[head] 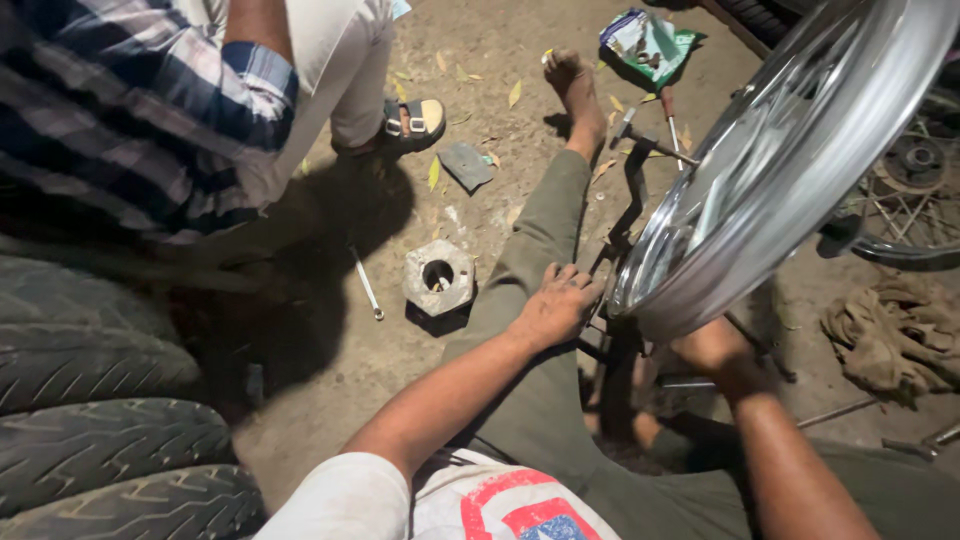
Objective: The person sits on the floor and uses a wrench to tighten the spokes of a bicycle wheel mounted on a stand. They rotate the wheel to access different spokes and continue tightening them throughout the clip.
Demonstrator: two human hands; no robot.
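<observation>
I sit on the ground with my leg in olive trousers stretched out. A shiny chrome wheel rim (790, 150) stands tilted in a dark metal stand (632, 190) before me. My left hand (553, 303) rests on my knee, fingers curled, right beside the rim's lower edge and the stand. My right hand (712, 345) reaches under the rim's lower edge; its fingers are hidden behind the rim, so I cannot tell what they grip.
A grey hexagonal metal block (439, 277) with a hole and a thin spanner (366, 284) lie on the dirt. Another person in a plaid shirt (130, 110) crouches at left. Stacked tyres (100, 420) fill the lower left. A rag (895, 330), a spoked wheel (915, 190) and a green packet (648, 42) are nearby.
</observation>
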